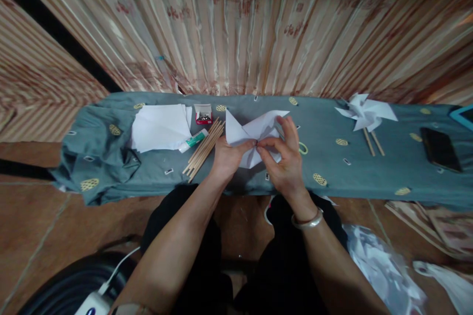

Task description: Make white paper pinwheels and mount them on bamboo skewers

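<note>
Left grip (226,156) and right grip (285,161) both pinch the folded paper (251,132) at its middle, over the bench (343,170), its corners flaring out. Just left lie the sticks (204,153), with a tube (193,141) and an open red box (203,117) near them, then white sheets (160,127). Well apart to the right are pinwheels (365,111) on sticks, and beyond them a phone (439,149).

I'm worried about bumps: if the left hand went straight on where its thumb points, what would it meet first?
Most likely the folded paper, which the left hand is holding; next in line looks like the right hand, though depth is hard to judge.
</note>
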Action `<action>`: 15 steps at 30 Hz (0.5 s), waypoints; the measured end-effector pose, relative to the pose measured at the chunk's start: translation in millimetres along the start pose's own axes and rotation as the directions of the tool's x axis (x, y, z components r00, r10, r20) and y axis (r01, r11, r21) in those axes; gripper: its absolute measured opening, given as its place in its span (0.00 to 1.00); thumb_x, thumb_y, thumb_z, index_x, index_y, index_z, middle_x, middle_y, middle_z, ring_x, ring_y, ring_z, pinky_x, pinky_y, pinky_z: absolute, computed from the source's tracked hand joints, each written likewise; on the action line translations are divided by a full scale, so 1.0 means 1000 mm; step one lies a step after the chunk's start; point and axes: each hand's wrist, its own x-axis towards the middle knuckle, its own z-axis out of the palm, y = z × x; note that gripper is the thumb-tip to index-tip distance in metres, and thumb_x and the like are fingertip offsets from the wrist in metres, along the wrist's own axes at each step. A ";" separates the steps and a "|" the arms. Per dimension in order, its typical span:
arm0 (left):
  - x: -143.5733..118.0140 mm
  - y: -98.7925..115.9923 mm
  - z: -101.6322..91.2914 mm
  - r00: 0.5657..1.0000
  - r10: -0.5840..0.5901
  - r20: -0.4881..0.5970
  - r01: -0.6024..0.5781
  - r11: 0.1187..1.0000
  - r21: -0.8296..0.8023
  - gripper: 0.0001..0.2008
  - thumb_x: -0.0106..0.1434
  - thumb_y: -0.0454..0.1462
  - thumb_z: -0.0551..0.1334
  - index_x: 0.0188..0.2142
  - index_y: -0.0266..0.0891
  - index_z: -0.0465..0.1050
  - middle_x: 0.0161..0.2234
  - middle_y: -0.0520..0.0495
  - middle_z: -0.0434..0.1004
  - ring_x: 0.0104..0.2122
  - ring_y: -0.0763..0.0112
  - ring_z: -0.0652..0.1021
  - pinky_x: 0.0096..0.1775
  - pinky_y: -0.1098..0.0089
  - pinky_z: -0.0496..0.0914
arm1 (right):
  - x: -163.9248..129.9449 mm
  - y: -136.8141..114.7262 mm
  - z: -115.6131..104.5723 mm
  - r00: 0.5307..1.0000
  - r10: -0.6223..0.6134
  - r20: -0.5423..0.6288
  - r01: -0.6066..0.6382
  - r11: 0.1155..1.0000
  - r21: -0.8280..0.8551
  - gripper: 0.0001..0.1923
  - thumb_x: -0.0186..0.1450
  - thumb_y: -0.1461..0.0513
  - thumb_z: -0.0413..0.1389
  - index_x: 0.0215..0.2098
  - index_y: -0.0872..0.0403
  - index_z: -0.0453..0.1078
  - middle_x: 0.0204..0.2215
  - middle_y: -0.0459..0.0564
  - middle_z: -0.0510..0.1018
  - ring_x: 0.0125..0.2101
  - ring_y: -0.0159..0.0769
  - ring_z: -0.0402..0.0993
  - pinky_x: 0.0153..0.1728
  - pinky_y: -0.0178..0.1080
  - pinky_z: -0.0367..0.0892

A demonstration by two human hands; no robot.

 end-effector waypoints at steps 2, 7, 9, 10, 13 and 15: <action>-0.001 0.001 0.000 1.000 -0.015 0.010 0.015 1.000 0.002 0.10 0.40 0.33 0.73 0.24 0.34 0.76 0.22 0.52 0.76 0.23 0.73 0.75 0.29 0.72 0.70 | 0.000 0.002 0.000 1.000 0.015 0.006 -0.015 1.000 0.021 0.03 0.64 0.60 0.57 0.33 0.50 0.73 0.64 0.45 0.60 0.67 0.50 0.46 0.63 0.62 0.48; -0.002 0.003 -0.001 1.000 -0.019 0.017 0.019 0.999 0.028 0.11 0.40 0.33 0.72 0.25 0.33 0.76 0.23 0.52 0.77 0.23 0.72 0.75 0.29 0.71 0.70 | -0.001 0.003 -0.001 0.999 0.039 0.019 -0.040 0.998 0.048 0.03 0.63 0.60 0.57 0.33 0.49 0.73 0.64 0.44 0.60 0.67 0.49 0.46 0.64 0.61 0.46; -0.003 0.003 -0.001 1.000 -0.010 0.028 0.009 0.999 0.043 0.11 0.40 0.33 0.72 0.25 0.33 0.76 0.23 0.51 0.77 0.24 0.71 0.76 0.30 0.70 0.71 | 0.000 0.004 -0.002 0.998 0.051 0.021 -0.052 0.997 0.055 0.03 0.63 0.60 0.58 0.33 0.49 0.74 0.64 0.44 0.61 0.67 0.49 0.46 0.64 0.61 0.45; -0.003 0.003 -0.001 0.999 -0.005 0.033 0.003 0.999 0.054 0.10 0.40 0.33 0.72 0.25 0.33 0.76 0.23 0.51 0.77 0.24 0.71 0.76 0.30 0.70 0.71 | 0.000 0.004 -0.002 0.998 0.058 0.021 -0.059 0.996 0.060 0.03 0.63 0.60 0.58 0.33 0.49 0.74 0.64 0.45 0.61 0.67 0.49 0.47 0.64 0.61 0.45; -0.003 0.004 -0.001 0.999 0.016 0.033 -0.020 0.995 0.101 0.09 0.41 0.33 0.71 0.23 0.33 0.75 0.23 0.52 0.77 0.23 0.71 0.75 0.29 0.71 0.70 | 0.000 0.005 -0.002 0.997 0.079 0.022 -0.081 0.993 0.083 0.03 0.62 0.59 0.58 0.32 0.49 0.74 0.63 0.46 0.63 0.66 0.49 0.48 0.65 0.61 0.44; -0.003 0.006 -0.002 0.999 0.034 0.028 -0.038 0.990 0.138 0.10 0.40 0.33 0.72 0.23 0.33 0.75 0.22 0.52 0.76 0.23 0.71 0.75 0.28 0.72 0.70 | 0.001 0.006 -0.002 0.995 0.097 0.025 -0.099 0.990 0.101 0.03 0.62 0.59 0.59 0.32 0.49 0.74 0.63 0.46 0.63 0.66 0.49 0.49 0.65 0.61 0.44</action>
